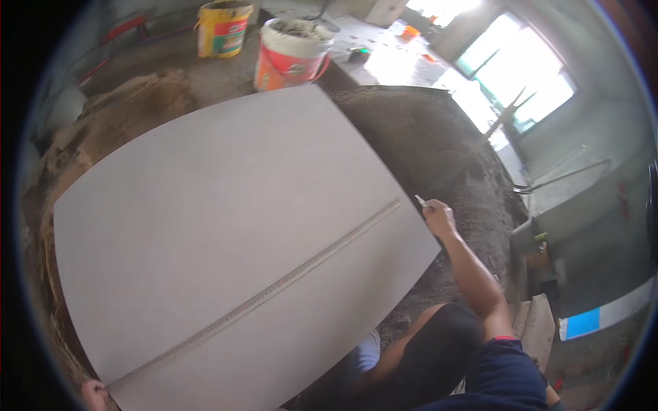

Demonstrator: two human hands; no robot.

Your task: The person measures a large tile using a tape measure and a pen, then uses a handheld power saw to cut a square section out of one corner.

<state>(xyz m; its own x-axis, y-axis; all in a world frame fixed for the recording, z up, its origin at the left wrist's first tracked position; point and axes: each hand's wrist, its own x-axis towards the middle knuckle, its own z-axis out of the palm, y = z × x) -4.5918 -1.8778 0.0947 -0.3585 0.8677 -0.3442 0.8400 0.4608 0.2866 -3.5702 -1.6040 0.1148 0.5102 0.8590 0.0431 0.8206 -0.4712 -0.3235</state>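
A large pale tile (205, 198) lies flat on the sandy ground in front of me. A straight measuring tape blade (274, 288) runs diagonally across it, from its lower left edge nearly to its right edge. At the lower left, my left hand (94, 396) is closed around the near end of the blade, beside the tile's edge; the hand is partly cut off by the view's rim. My right hand (440, 219) is just off the tile's right edge, closed on a small white marker-like stick (420, 201) whose tip points at the tile.
A red and white bucket (291, 58) stands behind the tile's far corner, with a yellow bucket (224, 31) to its left. Dark sand (425, 144) spreads to the right. Bags (538, 325) stand by my right elbow. A window (517, 68) is at the far right.
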